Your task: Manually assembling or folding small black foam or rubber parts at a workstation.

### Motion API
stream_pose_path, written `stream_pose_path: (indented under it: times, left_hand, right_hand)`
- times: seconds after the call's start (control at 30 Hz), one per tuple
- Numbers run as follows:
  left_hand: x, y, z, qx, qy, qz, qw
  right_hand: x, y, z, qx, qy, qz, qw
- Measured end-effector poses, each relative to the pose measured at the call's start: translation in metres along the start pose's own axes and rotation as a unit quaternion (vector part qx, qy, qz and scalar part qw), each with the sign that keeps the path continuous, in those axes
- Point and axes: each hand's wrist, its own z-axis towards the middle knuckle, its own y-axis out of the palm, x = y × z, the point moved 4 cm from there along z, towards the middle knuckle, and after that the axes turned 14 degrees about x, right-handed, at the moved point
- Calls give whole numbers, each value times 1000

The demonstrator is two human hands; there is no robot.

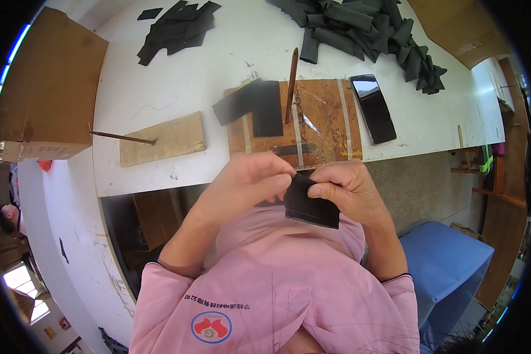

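Hands first, from the head camera, the only view on offer: both meet just below the near edge of the wooden board that lies on the white desk. The left hand is pinched shut on the upper left corner of a small black fabric piece, and the right hand is clamped on its upper right side, thumb pressed flat across the cloth. The piece hangs off the desk, over the lap, close against the pink shirt.

Risk here, as I judge it: the grip is at the top edge only, so the lower part dangles free. A slackened pinch could let it slide down onto the shirt or off toward the floor. The upright brown spike standing on the board sits just beyond the knuckles, and a quick forward push might jab a finger on it. The dark phone, at the board's right edge, could get nudged by an elbow swing.

Hard to read: the fingertips of the left hand curl behind the fabric, so what they do there is hidden. Whether the piece is one layer or folded double I cannot tell. Black strips on the board, left of the spike, overlap, so their count is unclear. Two heaps of black pieces beyond the board run out of frame at the top.
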Motion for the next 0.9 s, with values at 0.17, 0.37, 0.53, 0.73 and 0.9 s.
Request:
stream_pose_path:
  times: [0.17,0.37,0.53,0.73,0.9]
  left_hand:
    - [-2,-4,0,-16,-43,48,998]
    - [-14,0,2,37,96,145,984]
    - [-18,6,2,229,172,100,953]
    - [-14,22,2,360,385,300,795]
    - [-16,4,23,334,146,-13,931]
  right_hand:
    - [-3,7,5,-35,-48,-20,998]
    - [-19,17,7,109,-327,-278,897]
    - [-14,22,0,180,-111,-79,974]
    - [-2,24,8,268,-266,-207,903]
    - [10,23,17,313,-255,-247,881]
